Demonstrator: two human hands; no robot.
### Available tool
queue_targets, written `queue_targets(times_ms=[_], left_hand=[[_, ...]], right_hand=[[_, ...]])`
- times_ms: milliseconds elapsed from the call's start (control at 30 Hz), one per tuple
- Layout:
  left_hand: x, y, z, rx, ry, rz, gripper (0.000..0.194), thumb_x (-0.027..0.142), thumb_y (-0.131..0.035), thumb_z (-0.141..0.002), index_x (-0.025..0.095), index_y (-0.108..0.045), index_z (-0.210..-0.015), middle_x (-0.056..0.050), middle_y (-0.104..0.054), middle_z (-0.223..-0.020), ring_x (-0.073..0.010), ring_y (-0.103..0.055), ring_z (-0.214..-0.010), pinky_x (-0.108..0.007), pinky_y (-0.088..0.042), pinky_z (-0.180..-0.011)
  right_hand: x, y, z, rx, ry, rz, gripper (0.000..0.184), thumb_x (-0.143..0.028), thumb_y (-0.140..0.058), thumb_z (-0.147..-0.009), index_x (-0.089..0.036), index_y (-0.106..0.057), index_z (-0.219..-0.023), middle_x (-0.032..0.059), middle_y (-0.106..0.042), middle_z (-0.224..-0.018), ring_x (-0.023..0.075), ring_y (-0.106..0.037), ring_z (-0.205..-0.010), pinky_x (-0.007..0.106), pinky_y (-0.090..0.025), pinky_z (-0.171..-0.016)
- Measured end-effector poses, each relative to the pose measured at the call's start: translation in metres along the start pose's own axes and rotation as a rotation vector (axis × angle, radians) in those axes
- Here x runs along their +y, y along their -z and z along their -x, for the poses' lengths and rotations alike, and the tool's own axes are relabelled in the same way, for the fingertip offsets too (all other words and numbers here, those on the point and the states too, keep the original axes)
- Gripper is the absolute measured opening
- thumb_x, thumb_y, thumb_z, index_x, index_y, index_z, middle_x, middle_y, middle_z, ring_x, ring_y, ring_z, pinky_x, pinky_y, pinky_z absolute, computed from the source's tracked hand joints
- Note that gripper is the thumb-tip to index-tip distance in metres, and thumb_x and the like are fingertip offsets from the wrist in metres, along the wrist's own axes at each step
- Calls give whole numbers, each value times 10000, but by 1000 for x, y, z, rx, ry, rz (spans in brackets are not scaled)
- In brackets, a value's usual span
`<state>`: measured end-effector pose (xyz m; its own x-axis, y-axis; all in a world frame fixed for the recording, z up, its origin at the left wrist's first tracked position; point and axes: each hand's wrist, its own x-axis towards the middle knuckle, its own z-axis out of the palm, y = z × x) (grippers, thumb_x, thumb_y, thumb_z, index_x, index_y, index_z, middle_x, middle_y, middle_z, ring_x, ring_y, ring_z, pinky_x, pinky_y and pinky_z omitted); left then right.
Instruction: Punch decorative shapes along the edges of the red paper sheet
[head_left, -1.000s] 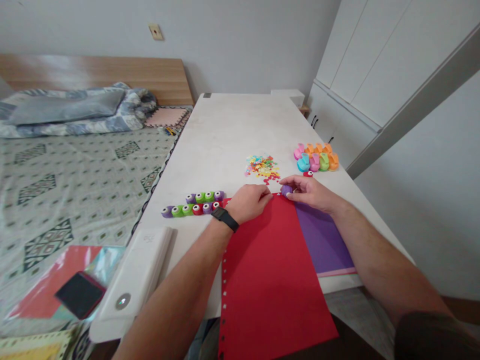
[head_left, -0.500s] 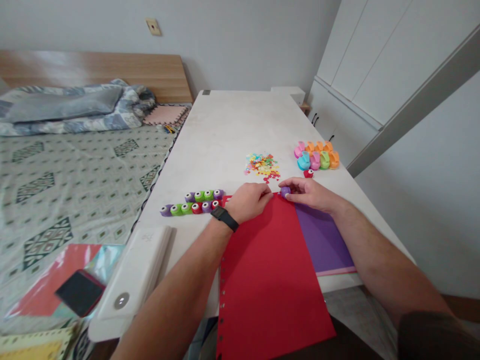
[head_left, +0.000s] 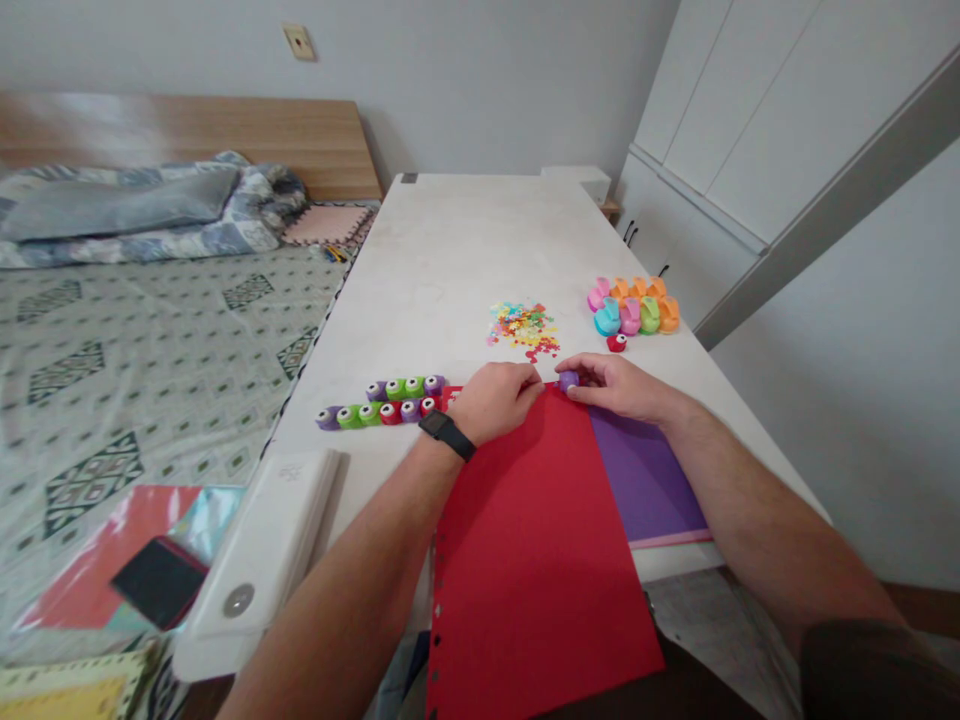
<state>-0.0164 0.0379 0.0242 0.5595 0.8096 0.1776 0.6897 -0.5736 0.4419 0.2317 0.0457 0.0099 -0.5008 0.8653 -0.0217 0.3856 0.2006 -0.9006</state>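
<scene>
A red sheet of paper (head_left: 544,540) with holes punched along its left edge lies before me, its lower end hanging past the table's near edge. My left hand (head_left: 501,398), wearing a black watch, pinches the sheet's far edge. In my right hand (head_left: 611,385) a small purple craft punch (head_left: 569,382) is gripped between thumb and fingers at the sheet's far right corner. Beneath the right forearm lies a purple sheet (head_left: 649,480). Just beyond both hands is a scattered pile of colourful paper confetti (head_left: 525,325).
Two rows of small punches (head_left: 390,412) stand left of the red sheet. Several larger colourful punches (head_left: 637,308) and one small red punch (head_left: 616,343) sit at right. A white laminator-like device (head_left: 262,550) lies near left. A dark phone (head_left: 159,582) rests on the bed (head_left: 187,380).
Both hands keep nearly the same place and grip. The red sheet's lower end has shifted slightly left, and the whole view has moved a little.
</scene>
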Motion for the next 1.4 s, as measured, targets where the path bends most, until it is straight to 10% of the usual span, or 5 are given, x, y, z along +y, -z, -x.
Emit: queue_targets(times_ms=[1400], left_hand=[[4, 3, 1, -2, -11, -36, 251, 311, -512, -1001, 182, -722, -950, -81, -764, -922, -200, -692, -835, -291, -486, -751]], right_hand=[[-5, -9, -2, 76, -65, 44, 301, -279, -713, -819, -202, -699, -1109, 30, -700, -909, 187, -618, -790, 330, -494, -738]])
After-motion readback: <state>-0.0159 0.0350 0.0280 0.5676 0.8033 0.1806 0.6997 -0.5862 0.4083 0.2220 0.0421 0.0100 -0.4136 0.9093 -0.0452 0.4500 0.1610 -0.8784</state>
